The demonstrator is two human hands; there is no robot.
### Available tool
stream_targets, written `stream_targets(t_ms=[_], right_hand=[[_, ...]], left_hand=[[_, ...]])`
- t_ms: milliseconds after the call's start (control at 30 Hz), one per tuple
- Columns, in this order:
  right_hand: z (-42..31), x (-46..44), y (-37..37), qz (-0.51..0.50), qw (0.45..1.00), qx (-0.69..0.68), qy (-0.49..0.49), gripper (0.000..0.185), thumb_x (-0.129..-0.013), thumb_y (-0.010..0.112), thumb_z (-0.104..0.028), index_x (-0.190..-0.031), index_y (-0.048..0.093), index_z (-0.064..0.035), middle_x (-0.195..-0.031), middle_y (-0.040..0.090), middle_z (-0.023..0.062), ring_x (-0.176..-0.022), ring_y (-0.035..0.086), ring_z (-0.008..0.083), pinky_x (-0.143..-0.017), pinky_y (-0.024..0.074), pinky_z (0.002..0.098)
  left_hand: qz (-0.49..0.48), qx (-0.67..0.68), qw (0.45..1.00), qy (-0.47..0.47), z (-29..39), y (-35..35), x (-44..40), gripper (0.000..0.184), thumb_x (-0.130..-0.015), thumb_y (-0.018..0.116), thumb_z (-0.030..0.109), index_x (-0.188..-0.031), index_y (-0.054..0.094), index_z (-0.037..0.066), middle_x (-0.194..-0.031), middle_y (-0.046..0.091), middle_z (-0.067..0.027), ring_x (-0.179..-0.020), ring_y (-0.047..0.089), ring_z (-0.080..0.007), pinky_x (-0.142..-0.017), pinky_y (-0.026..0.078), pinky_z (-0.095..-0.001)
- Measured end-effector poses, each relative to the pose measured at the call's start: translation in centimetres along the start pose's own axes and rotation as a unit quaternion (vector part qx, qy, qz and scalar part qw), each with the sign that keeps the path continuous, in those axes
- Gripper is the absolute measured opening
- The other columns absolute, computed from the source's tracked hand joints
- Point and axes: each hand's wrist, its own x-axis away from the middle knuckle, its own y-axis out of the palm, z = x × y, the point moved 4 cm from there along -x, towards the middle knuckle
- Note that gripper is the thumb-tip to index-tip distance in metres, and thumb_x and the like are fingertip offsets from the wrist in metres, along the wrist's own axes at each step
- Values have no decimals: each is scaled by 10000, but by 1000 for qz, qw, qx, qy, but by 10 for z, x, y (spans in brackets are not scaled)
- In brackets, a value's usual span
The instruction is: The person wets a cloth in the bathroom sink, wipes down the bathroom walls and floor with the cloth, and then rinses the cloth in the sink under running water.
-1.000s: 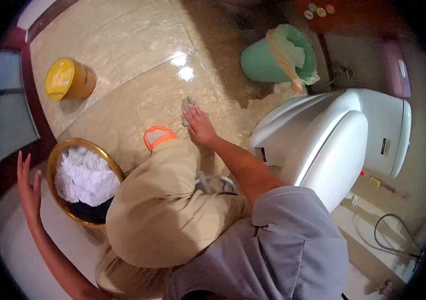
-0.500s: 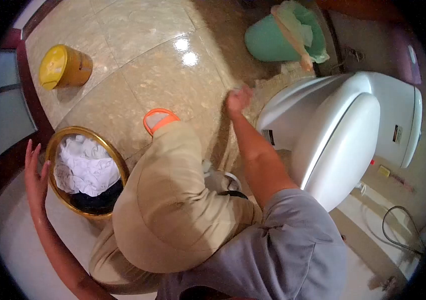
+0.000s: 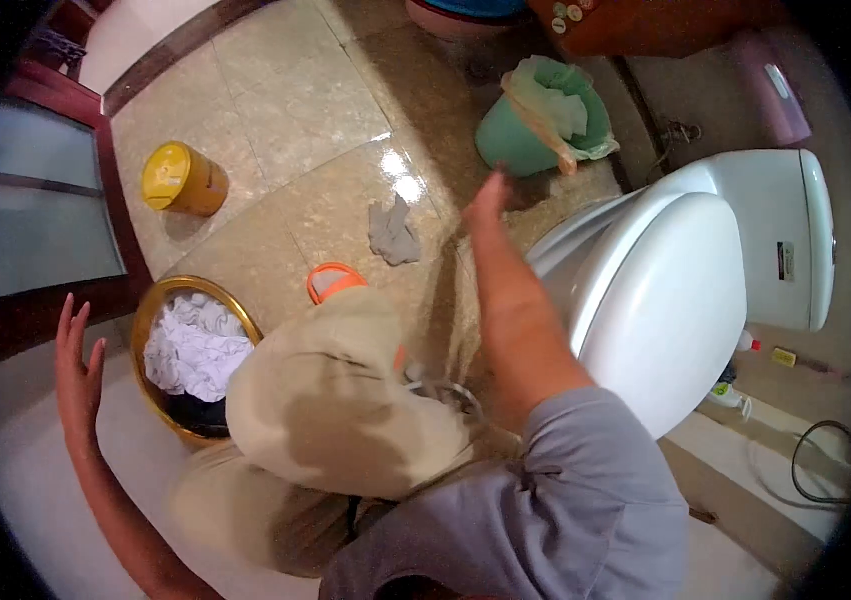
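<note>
A crumpled grey cloth (image 3: 395, 232) lies on the tiled floor, apart from both hands. My right hand (image 3: 489, 200) is stretched out to the right of it, near the green bin (image 3: 516, 137) and the front of the white toilet (image 3: 661, 310); its fingers are blurred. My left hand (image 3: 79, 370) is raised at the left with its fingers apart and nothing in it. Beside it stands a gold-rimmed basket (image 3: 144, 388) with white cloth (image 3: 196, 345) and something dark inside.
A yellow lidded tub (image 3: 186, 180) stands on the floor at the upper left. An orange-edged slipper (image 3: 334, 281) is on my foot. Bottles (image 3: 729, 395) and a hose (image 3: 796, 470) lie behind the toilet. Blue and pink basins (image 3: 471, 15) show at the top.
My right hand has left the grey cloth, which now lies uncovered on the floor, and moved right toward the bin and toilet. My left hand stays raised. The view has shifted.
</note>
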Motion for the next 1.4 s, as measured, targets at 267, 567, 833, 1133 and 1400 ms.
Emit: stream_targets(t_ms=[267, 567, 833, 1133, 1400], right_hand=[[-158, 20, 12, 127, 990, -57, 18, 1223, -643, 706, -606, -1436, -124, -184, -1471, 175, 154, -1262, 340, 354, -1023, 335, 475], [-140, -104, -5, -110, 981, -1, 158, 423, -925, 390, -274, -1334, 359, -170, -1401, 318, 53, -1167, 367, 314, -858, 355, 534], [-120, -51, 86, -172, 979, 34, 107, 514, -899, 544, -162, -1358, 318, -119, -1366, 311, 93, -1131, 391, 299, -871, 431, 478], [-89, 48, 205, -238, 962, 88, 106, 399, -854, 505, -87, -1239, 408, -44, -1200, 453, 169, -948, 529, 317, -617, 524, 428], [-72, 106, 215, -497, 853, 137, 86, 897, -790, 701, -282, -1377, 28, -194, -1367, 320, 178, -1180, 414, 397, -855, 471, 492]], left_hand=[[60, 73, 995, -32, 36, -26, 51, 500, -807, 604, 49, -1286, 478, 113, -1425, 351, -87, -1306, 339, -287, -1063, 294, -400], [54, 82, 984, -150, -18, -7, 140, 506, -809, 633, 97, -1289, 479, 140, -1416, 363, -105, -1306, 339, -284, -1063, 295, -401], [53, 87, 983, -155, 3, -10, 135, 466, -796, 639, 95, -1245, 515, 104, -1377, 411, -135, -1261, 396, -308, -1008, 355, -383], [13, 70, 997, -35, 36, 8, 39, 454, -800, 639, 118, -1234, 512, 85, -1353, 431, -147, -1235, 421, -317, -1007, 360, -383], [-66, 63, 993, 73, 46, 66, -106, 469, -818, 625, 135, -1262, 478, 94, -1366, 405, -160, -1245, 403, -325, -1034, 340, -386]])
